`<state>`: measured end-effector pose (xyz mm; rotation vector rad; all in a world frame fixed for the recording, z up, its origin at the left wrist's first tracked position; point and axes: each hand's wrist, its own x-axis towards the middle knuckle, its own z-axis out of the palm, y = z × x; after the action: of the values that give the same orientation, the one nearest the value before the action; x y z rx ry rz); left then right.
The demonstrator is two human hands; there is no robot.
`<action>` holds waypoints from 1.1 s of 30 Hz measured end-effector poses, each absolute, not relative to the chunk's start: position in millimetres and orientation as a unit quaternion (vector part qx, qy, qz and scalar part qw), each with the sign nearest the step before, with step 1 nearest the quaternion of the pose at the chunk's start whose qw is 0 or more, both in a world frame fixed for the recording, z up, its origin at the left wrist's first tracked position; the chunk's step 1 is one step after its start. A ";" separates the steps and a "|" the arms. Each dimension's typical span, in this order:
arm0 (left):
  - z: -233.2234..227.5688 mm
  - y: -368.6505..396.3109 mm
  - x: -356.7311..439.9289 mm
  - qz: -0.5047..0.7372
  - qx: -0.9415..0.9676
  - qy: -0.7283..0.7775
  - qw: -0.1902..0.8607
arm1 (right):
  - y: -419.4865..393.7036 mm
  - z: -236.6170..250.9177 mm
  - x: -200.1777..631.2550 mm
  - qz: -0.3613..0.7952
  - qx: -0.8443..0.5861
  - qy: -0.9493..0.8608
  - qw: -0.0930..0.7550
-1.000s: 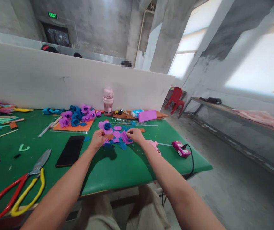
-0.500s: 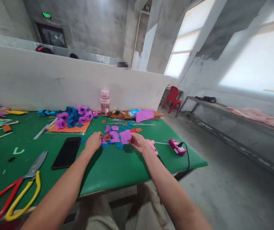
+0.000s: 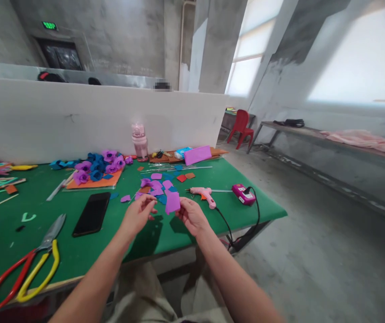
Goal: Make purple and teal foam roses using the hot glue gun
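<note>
A person seated at a green worktop (image 3: 179, 229) holds a purple foam piece (image 3: 172, 202) above its near edge, the right hand (image 3: 190, 216) pinching the piece's lower corner between thumb and fingers. The left hand (image 3: 139, 213) hovers just beside it, its fingers loosely curled and holding nothing that can be made out, the fingertips close to the piece's left edge but apart from it. Behind the hands, a scatter of purple and blue foam cut-outs (image 3: 155, 187) lies on the worktop. To the right rests a pink glue gun (image 3: 203, 194), its black cord trailing over the edge, with a magenta box (image 3: 243, 194) just beyond it. A black phone (image 3: 91, 214) lies face down to the left of the hands, and large scissors with red and yellow handles (image 3: 27, 268) sit at the near left corner. Finished purple and blue foam flowers (image 3: 100, 164) are heaped on an orange sheet (image 3: 94, 183) toward the back, near a pink bottle (image 3: 139, 141) standing against a white partition (image 3: 78, 121).
</note>
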<state>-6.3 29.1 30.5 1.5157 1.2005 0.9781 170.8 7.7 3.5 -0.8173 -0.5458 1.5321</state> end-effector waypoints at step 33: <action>15.7 -45.2 -9.4 0.488 0.546 0.535 0.422 | -50.3 -19.5 127.3 0.672 -0.374 -0.323 0.551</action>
<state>-9.4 -45.2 15.7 1.3676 1.3393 1.2223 127.3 -50.3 -19.5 -0.8850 -0.7643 1.5899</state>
